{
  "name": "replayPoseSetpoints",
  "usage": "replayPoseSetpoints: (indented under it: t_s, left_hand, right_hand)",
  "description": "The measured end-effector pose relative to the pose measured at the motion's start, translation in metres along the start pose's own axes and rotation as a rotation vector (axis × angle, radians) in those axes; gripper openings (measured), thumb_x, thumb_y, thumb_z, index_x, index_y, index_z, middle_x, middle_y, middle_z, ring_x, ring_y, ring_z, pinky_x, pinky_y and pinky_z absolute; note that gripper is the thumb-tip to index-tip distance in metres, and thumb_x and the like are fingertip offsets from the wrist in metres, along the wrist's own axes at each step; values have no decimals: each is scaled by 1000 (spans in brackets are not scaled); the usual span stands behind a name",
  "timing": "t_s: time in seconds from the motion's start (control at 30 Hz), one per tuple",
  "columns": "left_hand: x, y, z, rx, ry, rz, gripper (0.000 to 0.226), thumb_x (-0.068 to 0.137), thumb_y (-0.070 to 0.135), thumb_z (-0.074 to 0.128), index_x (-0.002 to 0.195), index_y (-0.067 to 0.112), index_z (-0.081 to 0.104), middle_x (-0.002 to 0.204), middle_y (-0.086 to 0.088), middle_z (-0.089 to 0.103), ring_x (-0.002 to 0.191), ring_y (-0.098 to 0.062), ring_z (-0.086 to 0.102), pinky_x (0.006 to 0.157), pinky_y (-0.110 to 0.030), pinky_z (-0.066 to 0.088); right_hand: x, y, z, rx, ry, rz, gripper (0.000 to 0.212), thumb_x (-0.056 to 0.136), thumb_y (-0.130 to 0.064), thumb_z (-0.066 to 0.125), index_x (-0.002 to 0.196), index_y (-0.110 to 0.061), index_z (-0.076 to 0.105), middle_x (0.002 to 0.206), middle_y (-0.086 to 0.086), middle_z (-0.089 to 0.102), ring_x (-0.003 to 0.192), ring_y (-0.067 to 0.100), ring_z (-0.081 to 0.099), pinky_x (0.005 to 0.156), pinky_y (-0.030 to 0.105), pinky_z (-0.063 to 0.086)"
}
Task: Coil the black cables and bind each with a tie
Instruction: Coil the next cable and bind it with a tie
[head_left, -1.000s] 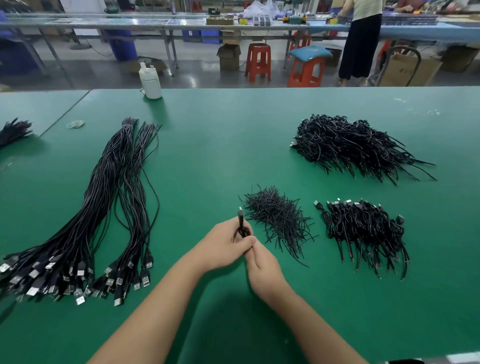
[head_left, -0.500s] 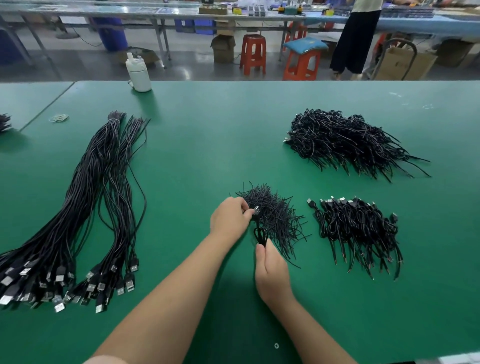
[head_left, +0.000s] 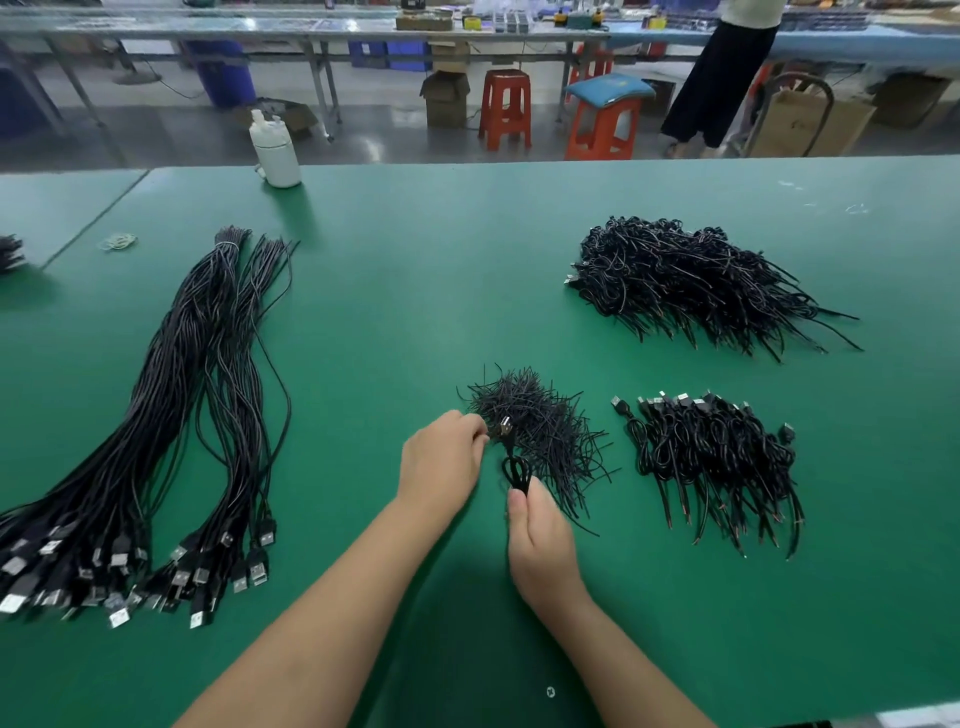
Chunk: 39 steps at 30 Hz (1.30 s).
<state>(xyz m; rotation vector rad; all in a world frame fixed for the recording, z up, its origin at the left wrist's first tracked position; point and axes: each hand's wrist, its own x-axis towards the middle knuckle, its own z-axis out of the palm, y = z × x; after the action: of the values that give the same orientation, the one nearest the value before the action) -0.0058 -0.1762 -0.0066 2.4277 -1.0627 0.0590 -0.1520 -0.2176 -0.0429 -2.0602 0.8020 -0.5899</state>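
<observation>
My right hand (head_left: 540, 540) pinches a small coiled black cable (head_left: 517, 474) by its lower end, with the loop upright. The cable's USB plug (head_left: 506, 429) points up against the pile of short black ties (head_left: 540, 426). My left hand (head_left: 441, 457) reaches to the near-left edge of that pile, and its curled fingertips pinch a tie beside the plug. A long bundle of uncoiled black USB cables (head_left: 197, 415) lies to the left, plugs toward me.
A heap of coiled, tied cables (head_left: 711, 452) lies to the right, with a larger heap (head_left: 691, 280) behind it. A white bottle (head_left: 275, 150) stands at the far edge of the green table (head_left: 395, 270), with rubber bands (head_left: 118, 241) at far left. Stools and a person stand beyond.
A second ago both hands held the coil together near me. My left hand has since moved forward to the tie pile, leaving the coil in my right hand alone.
</observation>
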Motion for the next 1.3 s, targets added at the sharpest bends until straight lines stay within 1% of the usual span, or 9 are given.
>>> replayPoseSetpoints:
  t_s: [0.17, 0.33, 0.53, 0.63, 0.73, 0.87, 0.97, 1.13, 1.3]
  left_hand:
    - [-35, 3, -4, -429, -158, -55, 7, 90, 21, 66, 90, 18, 73, 85, 0, 63, 71, -14, 53, 70, -33, 46]
    - [-51, -2, -7, -735, -203, -254, 10, 89, 22, 71, 83, 29, 75, 51, 16, 46, 51, -2, 34, 54, -18, 29]
    - [-51, 1, -17, -823, -357, -266, 8, 90, 16, 71, 90, 18, 78, 73, 5, 73, 63, -3, 52, 64, -16, 42]
    - [-53, 7, -18, -684, -390, -249, 7, 90, 19, 70, 86, 18, 75, 53, 19, 58, 50, 5, 44, 54, -11, 34]
    - [-60, 15, -17, -293, -238, -116, 11, 92, 23, 61, 82, 22, 64, 72, 12, 55, 66, -7, 53, 62, -20, 38]
    - [-68, 13, -18, 117, 138, 490, 8, 84, 9, 64, 77, 11, 61, 83, -6, 58, 75, -27, 55, 66, -40, 50]
    - [-61, 3, -23, 138, 214, 767, 17, 88, 1, 51, 85, 8, 66, 109, -12, 67, 117, -30, 59, 96, -41, 48]
    - [-47, 5, -31, 172, 65, 847, 37, 81, 1, 32, 92, 9, 67, 123, -8, 67, 129, -23, 55, 111, -46, 40]
    - [-45, 10, -33, 123, 11, 686, 34, 75, 4, 40, 92, 16, 67, 100, 4, 71, 105, -18, 65, 96, -37, 42]
  right_hand:
    - [-1, 2, 1, -97, -103, -70, 20, 104, -26, 36, 102, -14, 52, 92, -1, 58, 86, 23, 55, 74, 38, 39]
    - [-2, 1, 0, -128, -125, -29, 16, 103, -34, 34, 89, -29, 39, 77, -4, 57, 79, 26, 55, 66, 40, 39]
    - [4, -1, -4, -11, -134, 65, 20, 104, -30, 39, 116, -18, 51, 99, -5, 64, 98, 27, 59, 82, 40, 44]
    - [5, -1, -3, 12, -107, 104, 20, 104, -27, 39, 109, -13, 52, 97, -2, 65, 96, 27, 60, 82, 40, 44]
    - [8, -2, 1, 1, -81, 150, 21, 104, -25, 38, 104, -9, 53, 99, 6, 67, 96, 32, 61, 81, 43, 45]
    - [11, -1, -3, 81, -148, 193, 30, 105, -29, 39, 121, -11, 56, 111, -1, 63, 109, 22, 56, 92, 34, 39]
    - [12, -3, -7, 285, -256, 227, 21, 105, -25, 41, 87, -22, 50, 77, -11, 48, 76, 16, 44, 73, 34, 37]
    - [20, -9, -17, 517, -373, 351, 26, 106, -23, 38, 81, -16, 40, 58, -7, 33, 48, 7, 26, 43, 20, 22]
    - [22, -12, -22, 489, -424, 339, 28, 106, -25, 32, 80, -17, 39, 58, -5, 28, 49, 12, 22, 44, 30, 18]
